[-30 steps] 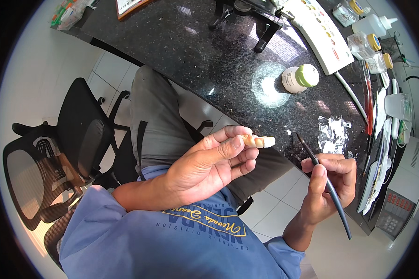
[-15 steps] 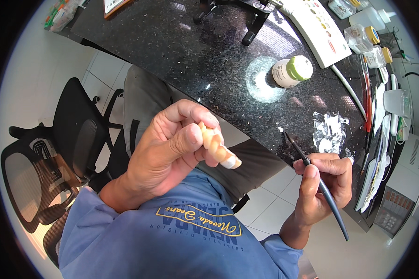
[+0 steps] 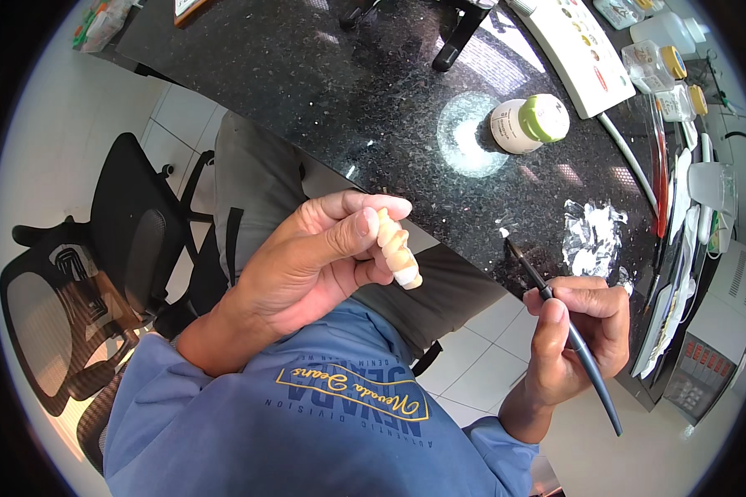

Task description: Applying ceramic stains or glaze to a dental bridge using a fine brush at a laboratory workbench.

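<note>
My left hand [image 3: 315,265] holds a small cream-coloured row of joined tooth shapes [image 3: 398,253] between thumb and fingers, raised over my lap. To the right, my right hand [image 3: 576,331] grips a thin dark brush [image 3: 568,331] like a pen. The brush tip [image 3: 506,234] carries a white dab and rests near the edge of the black speckled countertop [image 3: 348,91], a hand's width right of the tooth piece. A patch of white paste [image 3: 593,236] lies on the counter just beyond the brush tip.
A white jar with a green lid [image 3: 529,124] lies on the counter. Clear bottles with yellow caps [image 3: 651,62], a long white palette [image 3: 576,50] and tools lie at the right. A grey device [image 3: 709,356] stands at the far right. A black office chair [image 3: 99,282] stands at the left.
My left hand has turned the tooth piece from pointing out to the right to hanging downward, and drawn it closer. The right hand's brush has stayed near the counter edge.
</note>
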A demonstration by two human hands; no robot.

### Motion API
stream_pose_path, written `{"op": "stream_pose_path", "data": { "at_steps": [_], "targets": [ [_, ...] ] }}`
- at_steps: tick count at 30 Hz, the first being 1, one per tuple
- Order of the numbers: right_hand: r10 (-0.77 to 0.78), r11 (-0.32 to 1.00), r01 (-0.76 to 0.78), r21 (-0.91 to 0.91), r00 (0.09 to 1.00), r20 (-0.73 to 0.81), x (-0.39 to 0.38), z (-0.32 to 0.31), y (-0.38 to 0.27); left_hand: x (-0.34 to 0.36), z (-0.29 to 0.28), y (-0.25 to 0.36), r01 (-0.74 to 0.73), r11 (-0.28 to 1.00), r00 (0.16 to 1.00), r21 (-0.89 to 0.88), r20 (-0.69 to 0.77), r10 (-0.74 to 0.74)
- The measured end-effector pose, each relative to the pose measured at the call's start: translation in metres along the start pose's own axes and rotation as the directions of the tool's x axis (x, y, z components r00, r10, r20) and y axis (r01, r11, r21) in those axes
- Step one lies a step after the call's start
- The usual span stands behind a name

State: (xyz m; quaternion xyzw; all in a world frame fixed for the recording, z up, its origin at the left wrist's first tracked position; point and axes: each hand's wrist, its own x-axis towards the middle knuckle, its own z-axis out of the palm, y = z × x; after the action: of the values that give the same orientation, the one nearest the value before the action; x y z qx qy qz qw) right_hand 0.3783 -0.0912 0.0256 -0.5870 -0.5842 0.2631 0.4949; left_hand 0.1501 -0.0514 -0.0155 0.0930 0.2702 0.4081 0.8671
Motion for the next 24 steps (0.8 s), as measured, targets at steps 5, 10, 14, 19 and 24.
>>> {"op": "stream_pose_path", "data": {
  "at_steps": [5,10,14,19,24],
  "targets": [
    [0.007,1.0,-0.007,0.012,1.0,-0.005,0.0,0.0,0.0,0.001,-0.001,0.006,0.024,1.0,0.999,0.016,0.034,-0.025],
    [-0.008,1.0,0.008,0.014,1.0,-0.004,0.0,0.001,0.001,0.001,0.001,0.009,0.05,0.997,0.999,0.06,0.003,-0.05],
    [-0.014,1.0,0.014,0.003,1.0,0.004,0.0,0.001,0.0,0.001,0.001,0.01,0.049,0.997,0.999,0.054,0.0,-0.049],
    [-0.034,0.999,0.034,0.018,0.999,-0.001,-0.001,0.001,0.001,0.002,0.001,0.011,0.053,0.995,0.999,0.081,0.008,-0.053],
    [-0.039,0.996,0.043,0.075,0.998,-0.045,-0.003,0.0,0.002,0.002,-0.001,0.012,0.054,0.995,0.998,0.089,0.023,-0.056]
  ]
}}
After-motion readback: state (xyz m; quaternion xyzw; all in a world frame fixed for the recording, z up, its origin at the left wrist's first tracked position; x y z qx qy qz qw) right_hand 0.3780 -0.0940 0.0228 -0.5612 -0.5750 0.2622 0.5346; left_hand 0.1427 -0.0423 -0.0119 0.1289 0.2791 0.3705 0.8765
